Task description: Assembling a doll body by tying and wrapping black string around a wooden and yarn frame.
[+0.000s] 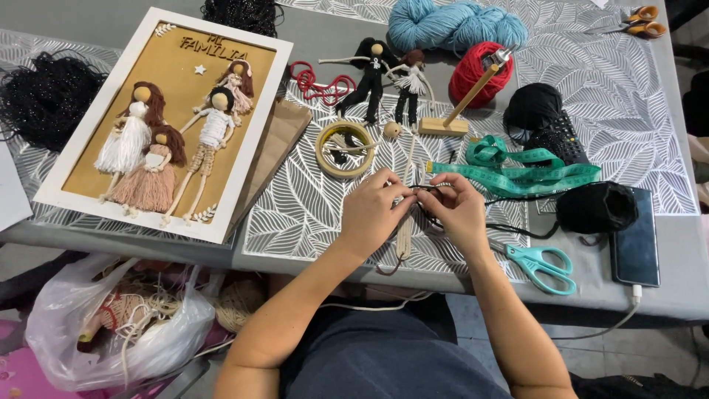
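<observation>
Nearest the camera, a white plastic bag (111, 325) stuffed with cords and yarn figures hangs below the table edge at the left. On the grey table (687, 295), the left hand (371, 210) and right hand (459, 214) meet over a leaf-patterned placemat (295, 214), fingertips pinched together on a thin black cord (517, 229) wound around a cream corded doll body (404, 233) lying beneath them. Just right lie teal-handled scissors (543, 266) and a dark phone (635, 247) under a black yarn ball (594, 207). Beyond the hands sit a roll of beige tape (345, 149) and a green measuring tape (517, 166). Farther back stand two dark-clothed yarn dolls (388, 77), a red yarn ball (480, 70) and a blue yarn skein (454, 24). At the left lies a white-framed board of four yarn figures (166, 122).
</observation>
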